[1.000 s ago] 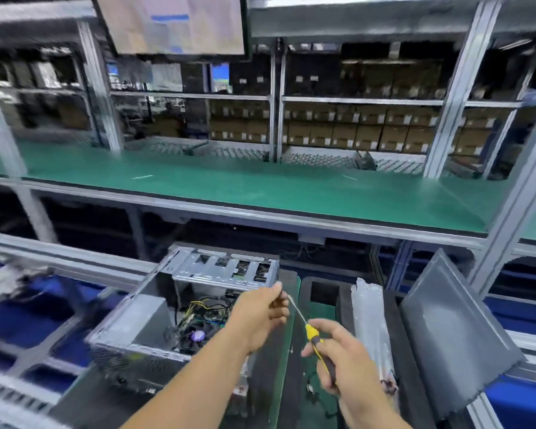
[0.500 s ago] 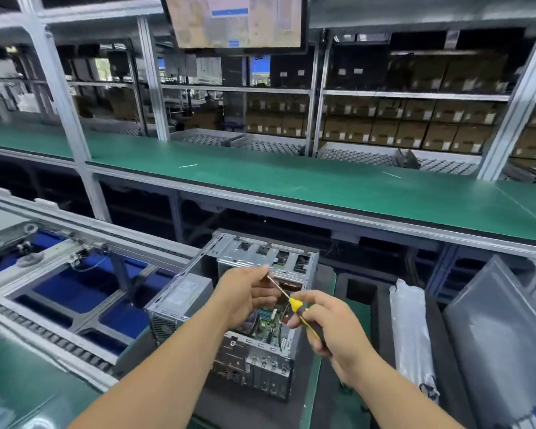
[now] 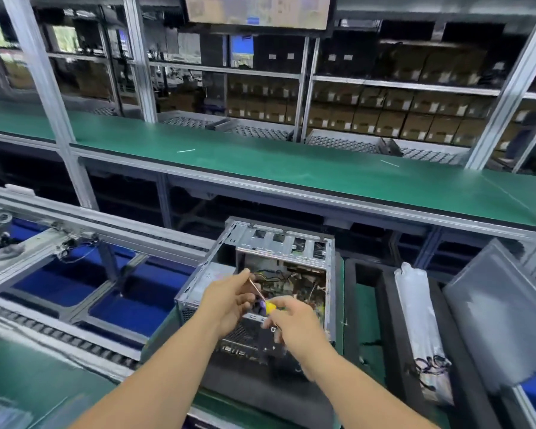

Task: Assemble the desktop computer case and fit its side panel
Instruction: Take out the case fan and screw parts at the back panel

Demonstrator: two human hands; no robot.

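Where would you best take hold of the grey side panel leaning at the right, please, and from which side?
Probably by its two long edges, coming from the left and above. The side panel is a thin flat sheet tilted back against the frame, upper edge free, so both hands can clamp it. The right hand holds the screwdriver and must set it down first.

Hands (image 3: 229, 300) lower over case (image 3: 260, 292).

The computer case (image 3: 270, 267) was bare, dull-shining sheet metal. The side panel (image 3: 502, 320) looked matt grey. The bag (image 3: 421, 323) was glossy clear plastic.
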